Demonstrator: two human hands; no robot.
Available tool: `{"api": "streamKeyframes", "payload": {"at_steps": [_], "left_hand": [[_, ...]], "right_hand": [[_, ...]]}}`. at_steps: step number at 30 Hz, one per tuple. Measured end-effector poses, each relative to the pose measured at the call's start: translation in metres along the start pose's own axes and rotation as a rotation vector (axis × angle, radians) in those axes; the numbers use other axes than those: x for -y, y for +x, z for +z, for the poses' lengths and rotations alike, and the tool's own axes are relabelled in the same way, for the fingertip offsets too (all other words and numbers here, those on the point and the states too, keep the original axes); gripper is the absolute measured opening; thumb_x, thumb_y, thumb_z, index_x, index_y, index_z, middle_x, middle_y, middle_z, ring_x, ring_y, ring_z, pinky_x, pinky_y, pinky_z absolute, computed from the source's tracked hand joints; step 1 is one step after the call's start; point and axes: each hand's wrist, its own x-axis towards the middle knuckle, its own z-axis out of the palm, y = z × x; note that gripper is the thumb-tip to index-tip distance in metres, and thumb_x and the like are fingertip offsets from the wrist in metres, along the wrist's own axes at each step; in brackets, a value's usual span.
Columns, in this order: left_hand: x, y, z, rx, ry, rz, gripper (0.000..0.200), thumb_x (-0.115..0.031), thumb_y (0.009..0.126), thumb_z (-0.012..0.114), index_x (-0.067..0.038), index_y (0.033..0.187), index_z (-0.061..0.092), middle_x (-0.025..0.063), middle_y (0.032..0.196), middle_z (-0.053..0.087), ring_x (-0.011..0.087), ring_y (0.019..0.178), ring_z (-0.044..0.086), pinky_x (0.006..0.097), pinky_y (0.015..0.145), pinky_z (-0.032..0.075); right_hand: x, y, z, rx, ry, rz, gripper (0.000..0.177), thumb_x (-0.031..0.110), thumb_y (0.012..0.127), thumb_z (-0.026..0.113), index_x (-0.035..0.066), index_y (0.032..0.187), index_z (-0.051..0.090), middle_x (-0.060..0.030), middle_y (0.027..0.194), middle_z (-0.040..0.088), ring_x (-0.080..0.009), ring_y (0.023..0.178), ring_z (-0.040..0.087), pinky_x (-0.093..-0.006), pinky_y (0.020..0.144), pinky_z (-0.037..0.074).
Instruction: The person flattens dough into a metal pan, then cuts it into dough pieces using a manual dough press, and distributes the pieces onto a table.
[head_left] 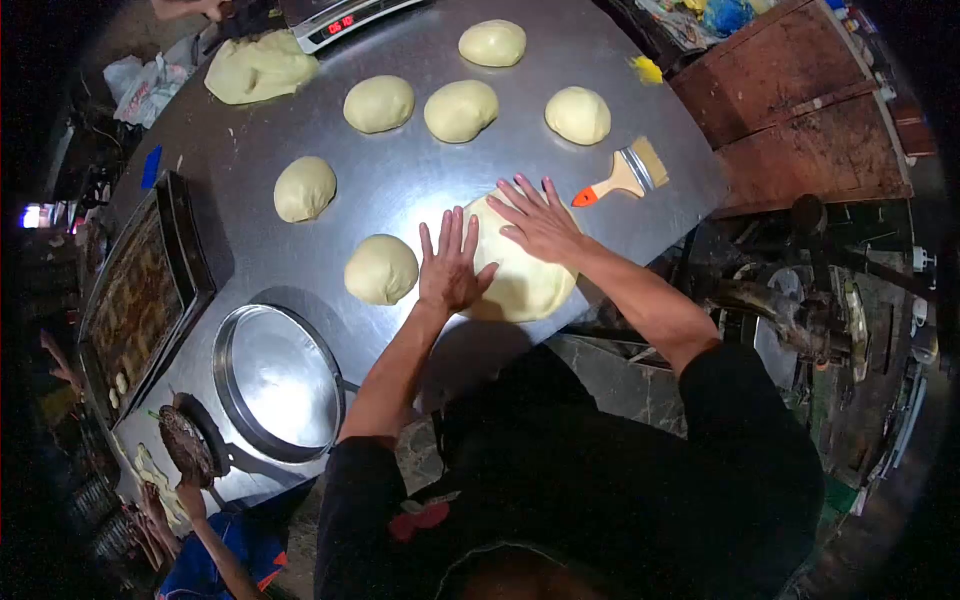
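Observation:
A flattened round of pale dough (520,285) lies on the metal table in front of me. My left hand (452,265) presses on its left edge, fingers stretched out and slightly apart. Farther up, my right hand (540,225) lies flat across the upper right part of the same round, fingers spread. Both hands are empty and touch the dough from above. Just left of my left hand sits a dough ball (381,270). A wide brush (625,174) with a wooden handle and orange tip rests to the right of my right hand.
Several more dough balls (460,111) are spread over the steel table (240,240). A larger dough mass (262,68) lies beside a scale (350,20). A round metal pan (232,385) and a dark rectangular tray (140,300) stand left. Another person's hands (190,497) work at lower left.

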Motion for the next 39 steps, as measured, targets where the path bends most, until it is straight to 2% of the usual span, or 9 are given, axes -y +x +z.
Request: {"api": "streamKeyframes", "payload": {"at_steps": [10,15,19,21,22,23,25,28,39], "left_hand": [[0.0,-0.049,0.023,-0.115,0.039,0.09,0.066,-0.045,0.094,0.043,-0.007,0.147,0.026,0.0216,0.153,0.019,0.0344,0.143,0.017,0.0602,0.112,0.009],[-0.065,-0.075,0.013,0.265,-0.061,0.323,0.064,-0.048,0.094,0.043,-0.015,0.147,0.027,0.0208,0.153,0.017,0.0368,0.142,0.017,0.0596,0.113,0.007],[-0.074,-0.117,-0.002,-0.013,-0.143,0.337,0.065,-0.049,0.089,0.054,-0.016,0.142,0.038,0.0195,0.15,0.027,0.0351,0.139,0.026,0.0551,0.113,0.019],[-0.053,-0.072,-0.021,0.387,-0.466,0.185,0.056,-0.043,0.089,0.057,-0.016,0.137,0.046,0.0215,0.144,0.037,0.0281,0.136,0.034,0.0437,0.114,0.024],[-0.052,-0.042,-0.034,0.422,-0.573,-0.202,0.048,-0.031,0.092,0.054,-0.01,0.135,0.048,0.0218,0.141,0.041,0.0224,0.134,0.039,0.0347,0.112,0.028],[-0.043,-0.017,-0.012,0.181,-0.59,-0.091,0.051,-0.029,0.094,0.048,-0.001,0.137,0.043,0.0221,0.144,0.037,0.0289,0.135,0.036,0.0418,0.113,0.026],[-0.031,0.013,0.01,-0.155,0.341,-0.011,0.066,-0.043,0.093,0.044,0.004,0.139,0.036,0.0221,0.146,0.035,0.0346,0.136,0.032,0.0489,0.112,0.024],[-0.007,0.029,0.012,-0.065,-0.005,-0.01,0.08,-0.055,0.093,0.036,0.003,0.146,0.02,0.0224,0.153,0.019,0.034,0.144,0.013,0.0539,0.114,0.009],[-0.033,-0.036,0.033,-0.167,-0.173,0.238,0.074,-0.052,0.088,0.052,-0.013,0.146,0.03,0.0183,0.151,0.025,0.0341,0.142,0.02,0.0611,0.112,0.009]], "right_hand": [[-0.018,-0.056,0.011,-0.175,-0.085,0.028,0.049,0.039,0.099,0.036,0.021,0.144,0.035,-0.01,0.153,0.025,-0.0324,0.141,0.021,-0.0623,0.11,0.016],[0.05,-0.08,0.005,-0.099,-0.074,-0.03,0.051,0.039,0.096,0.041,0.017,0.142,0.039,-0.0129,0.149,0.031,-0.0317,0.141,0.023,-0.06,0.112,0.015],[0.062,-0.127,-0.004,0.011,0.164,0.053,0.049,0.038,0.095,0.045,0.014,0.138,0.044,-0.015,0.148,0.034,-0.0333,0.139,0.028,-0.0563,0.112,0.018],[0.045,-0.084,-0.038,0.241,0.428,0.231,0.047,0.039,0.098,0.04,0.008,0.131,0.051,-0.0177,0.141,0.043,-0.0318,0.135,0.035,-0.0475,0.114,0.021],[0.046,-0.06,-0.049,0.06,0.449,0.212,0.048,0.04,0.098,0.04,0.006,0.13,0.052,-0.0179,0.138,0.047,-0.0318,0.134,0.037,-0.0459,0.113,0.023],[0.05,-0.038,-0.051,-0.098,0.483,0.198,0.049,0.041,0.098,0.039,0.004,0.128,0.053,-0.0182,0.135,0.05,-0.0318,0.132,0.039,-0.0442,0.113,0.024],[0.034,-0.003,-0.027,-0.135,0.38,0.037,0.051,0.041,0.097,0.04,0.009,0.136,0.046,-0.0161,0.143,0.041,-0.03,0.137,0.031,-0.0468,0.115,0.02],[-0.002,0.024,-0.011,0.04,0.062,-0.004,0.055,0.043,0.098,0.036,0.024,0.149,0.025,-0.0036,0.157,0.015,-0.0252,0.145,0.009,-0.0528,0.116,0.007],[0.01,-0.055,-0.016,-0.119,0.019,0.042,0.054,0.038,0.093,0.05,0.021,0.142,0.038,-0.0134,0.151,0.028,-0.0329,0.142,0.019,-0.0614,0.112,0.013]]}}
